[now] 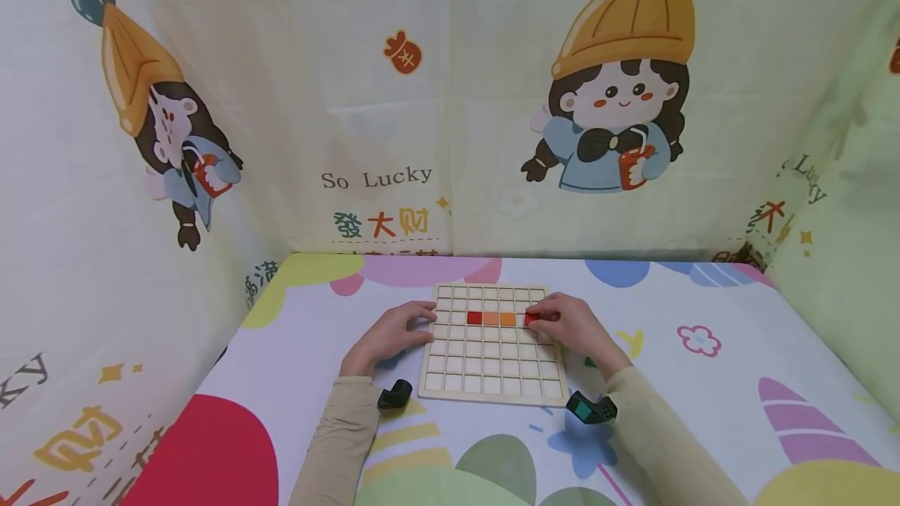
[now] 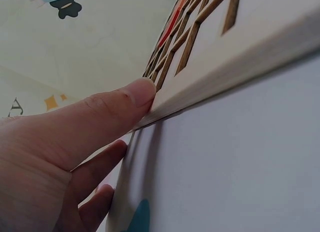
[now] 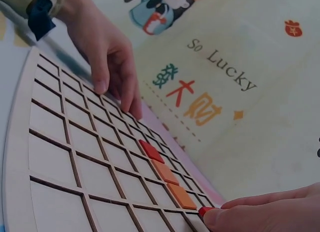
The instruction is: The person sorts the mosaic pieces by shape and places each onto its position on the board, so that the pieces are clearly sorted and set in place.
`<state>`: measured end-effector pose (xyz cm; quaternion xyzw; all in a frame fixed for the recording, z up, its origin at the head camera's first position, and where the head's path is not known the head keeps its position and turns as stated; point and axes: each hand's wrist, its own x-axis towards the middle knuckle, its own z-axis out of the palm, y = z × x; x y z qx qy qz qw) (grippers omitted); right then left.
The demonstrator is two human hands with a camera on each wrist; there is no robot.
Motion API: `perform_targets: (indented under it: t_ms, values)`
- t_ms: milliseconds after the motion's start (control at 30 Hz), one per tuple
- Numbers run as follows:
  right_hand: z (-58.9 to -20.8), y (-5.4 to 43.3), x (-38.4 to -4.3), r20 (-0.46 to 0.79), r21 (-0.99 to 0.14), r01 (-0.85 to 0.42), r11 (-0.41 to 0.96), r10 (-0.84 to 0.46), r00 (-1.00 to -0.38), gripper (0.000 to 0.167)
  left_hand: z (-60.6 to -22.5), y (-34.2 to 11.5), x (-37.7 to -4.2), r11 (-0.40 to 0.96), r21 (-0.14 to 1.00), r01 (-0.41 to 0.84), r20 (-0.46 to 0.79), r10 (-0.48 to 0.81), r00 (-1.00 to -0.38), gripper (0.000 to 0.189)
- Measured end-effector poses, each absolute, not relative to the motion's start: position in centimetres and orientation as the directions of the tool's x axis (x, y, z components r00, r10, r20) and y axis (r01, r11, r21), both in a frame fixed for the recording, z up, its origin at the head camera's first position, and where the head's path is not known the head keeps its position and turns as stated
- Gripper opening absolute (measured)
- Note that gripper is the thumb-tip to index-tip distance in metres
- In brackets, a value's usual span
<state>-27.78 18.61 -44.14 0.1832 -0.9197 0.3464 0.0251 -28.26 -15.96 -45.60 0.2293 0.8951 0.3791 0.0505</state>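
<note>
A square wooden grid board (image 1: 492,400) lies flat on the table. In one row sit a red tile (image 1: 474,318) and two orange tiles (image 1: 500,318), side by side in neighbouring cells. My right hand (image 1: 575,325) is over the board's right side and pinches another red tile (image 3: 205,210) between thumb and fingers, low at a cell of that same row. At the board's left edge rests my left hand (image 1: 390,334), thumb and fingertips spread apart along it. In the left wrist view, its thumb (image 2: 142,92) touches the rim and the other fingers extend behind.
A patterned cloth (image 1: 703,412) covers the table. Printed fabric walls (image 1: 478,139) stand behind it and at both sides. Black wrist devices (image 1: 395,394) sit at both cuffs, close to the board's near corners.
</note>
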Motion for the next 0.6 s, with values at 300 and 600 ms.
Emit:
perform_targets:
  t_ms: [300,600]
  values:
    - [-44.4,17.8,-28.9,0.079,-0.661,-0.283,0.695,-0.311,-0.947,0.027,-45.6,-16.0,-28.4,0.604,0.703,0.375,0.085,0.453,-0.888,0.029]
    - [-44.7,17.5,-29.3,0.059,-0.632,-0.273,0.725,-0.306,-0.95,0.027,-45.6,-16.0,-28.3,0.606,0.702,0.374,0.084,0.45,-0.889,0.029]
